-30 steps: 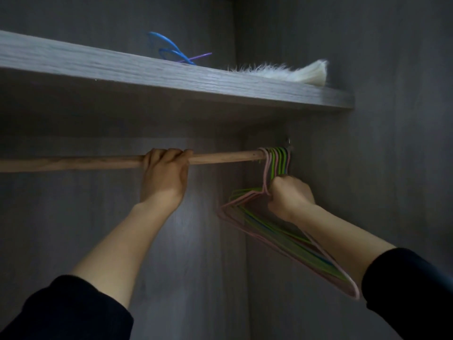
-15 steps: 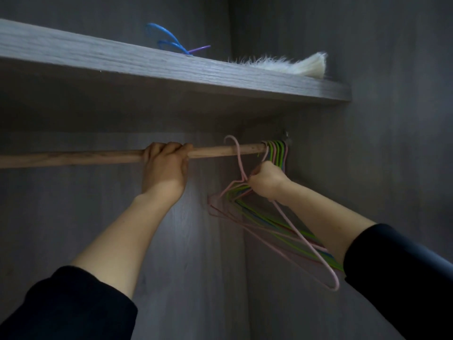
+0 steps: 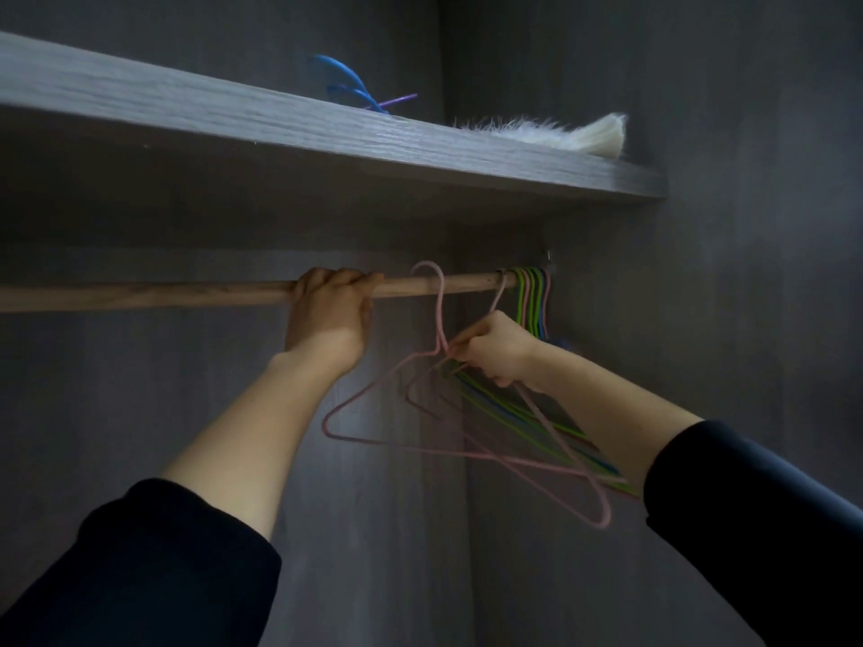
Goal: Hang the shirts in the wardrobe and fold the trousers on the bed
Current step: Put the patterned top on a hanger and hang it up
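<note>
Our right hand (image 3: pixel 496 351) has drawn the pink hanger (image 3: pixel 441 315) from the bunch (image 3: pixel 532 298), pinching its neck; our left hand (image 3: pixel 327 315) grips the rail (image 3: pixel 140 295) under the shelf (image 3: pixel 280 119)

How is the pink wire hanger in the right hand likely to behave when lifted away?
Probably light: the pink hanger is thin wire, and the right hand pinches it at the neck alone. Likely stiff enough to keep its triangle, though it may swing from that single grip. It could snag on the other hangers bunched beside it on the rail.
</note>
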The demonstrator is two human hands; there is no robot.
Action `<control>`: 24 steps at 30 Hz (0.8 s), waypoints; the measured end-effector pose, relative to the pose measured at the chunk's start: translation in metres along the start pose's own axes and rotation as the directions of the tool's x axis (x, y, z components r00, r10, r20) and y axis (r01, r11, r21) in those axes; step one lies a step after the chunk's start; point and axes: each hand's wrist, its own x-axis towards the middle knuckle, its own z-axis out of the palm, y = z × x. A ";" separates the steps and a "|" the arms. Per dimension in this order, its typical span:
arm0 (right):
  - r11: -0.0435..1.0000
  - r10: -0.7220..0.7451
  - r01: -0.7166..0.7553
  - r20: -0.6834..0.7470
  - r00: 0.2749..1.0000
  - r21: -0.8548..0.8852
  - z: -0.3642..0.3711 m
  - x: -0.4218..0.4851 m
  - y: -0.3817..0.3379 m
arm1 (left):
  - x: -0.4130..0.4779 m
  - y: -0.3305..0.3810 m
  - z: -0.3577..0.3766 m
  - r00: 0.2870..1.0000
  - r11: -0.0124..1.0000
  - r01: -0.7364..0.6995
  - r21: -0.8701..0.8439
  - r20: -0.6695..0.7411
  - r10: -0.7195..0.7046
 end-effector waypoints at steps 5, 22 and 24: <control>0.998 -0.006 0.005 0.022 1.000 0.069 0.000 -0.005 -0.005 | 0.001 -0.002 0.000 1.000 1.000 -0.002 -0.011 0.006 0.002; 0.988 0.136 -0.101 0.345 0.929 -0.119 -0.001 -0.048 -0.043 | 0.005 -0.028 -0.023 0.983 1.000 -0.015 -0.019 0.183 0.018; 0.988 0.142 -0.117 0.280 0.950 -0.103 -0.003 -0.052 -0.048 | 0.000 -0.035 -0.028 0.981 1.000 -0.005 0.015 0.196 0.002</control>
